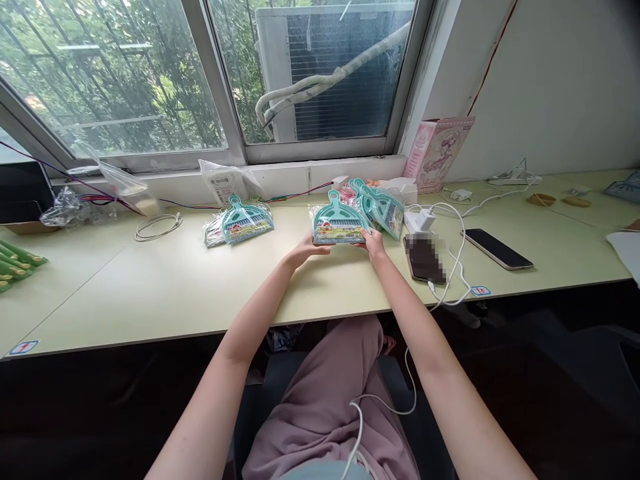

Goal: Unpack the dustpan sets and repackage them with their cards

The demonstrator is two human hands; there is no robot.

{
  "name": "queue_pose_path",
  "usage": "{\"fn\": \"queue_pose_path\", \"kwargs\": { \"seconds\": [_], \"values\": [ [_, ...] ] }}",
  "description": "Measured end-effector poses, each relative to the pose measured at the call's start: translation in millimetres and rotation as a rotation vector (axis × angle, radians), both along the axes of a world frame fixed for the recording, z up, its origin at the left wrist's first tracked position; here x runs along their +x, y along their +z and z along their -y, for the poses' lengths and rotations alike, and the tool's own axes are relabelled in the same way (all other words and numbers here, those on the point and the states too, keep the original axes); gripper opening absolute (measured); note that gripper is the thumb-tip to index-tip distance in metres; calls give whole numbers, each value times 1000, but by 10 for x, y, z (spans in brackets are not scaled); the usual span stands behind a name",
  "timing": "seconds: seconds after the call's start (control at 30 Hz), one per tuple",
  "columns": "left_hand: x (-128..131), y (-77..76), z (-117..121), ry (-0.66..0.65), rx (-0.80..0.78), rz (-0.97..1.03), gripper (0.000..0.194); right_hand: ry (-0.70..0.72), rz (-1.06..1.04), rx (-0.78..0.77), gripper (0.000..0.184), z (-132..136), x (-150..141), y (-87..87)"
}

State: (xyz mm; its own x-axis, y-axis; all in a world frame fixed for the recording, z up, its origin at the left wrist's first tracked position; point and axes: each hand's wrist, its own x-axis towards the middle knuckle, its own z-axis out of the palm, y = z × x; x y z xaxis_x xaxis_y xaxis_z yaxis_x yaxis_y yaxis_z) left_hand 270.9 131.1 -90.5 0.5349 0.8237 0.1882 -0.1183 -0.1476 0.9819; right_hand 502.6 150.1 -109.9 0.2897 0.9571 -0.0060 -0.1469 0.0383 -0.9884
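A teal mini dustpan set in a clear packet [338, 220] lies on the pale green desk [165, 287], straight ahead. My left hand [306, 252] grips its lower left corner and my right hand [373, 243] grips its lower right corner. Behind and to the right of it leans a stack of similar teal packets [383, 208]. Another pile of the same packets [244, 223] lies further left on the desk.
A phone on a white charging cable [425, 259] lies just right of my right hand, and a second dark phone [497, 249] further right. A pink box [437, 152] stands against the wall. Plastic bags [227, 180] and a coiled cable [157, 227] lie near the window sill.
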Motion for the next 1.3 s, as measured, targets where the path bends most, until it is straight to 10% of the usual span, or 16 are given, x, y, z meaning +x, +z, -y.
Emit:
{"fn": "queue_pose_path", "kwargs": {
  "seconds": [0.5, 0.8, 1.3],
  "values": [
    [116, -71, -123, 538, -233, 81, 35, 238, 131, 6, 42, 140, -102, 80],
    [115, -67, -107, 530, -115, 38, 33, 213, 200, 54, 74, 166, -112, 57],
    [138, -109, -144, 518, -152, 88, 30, 155, 176, 88, 47, 157, -123, 58]
  ]
}}
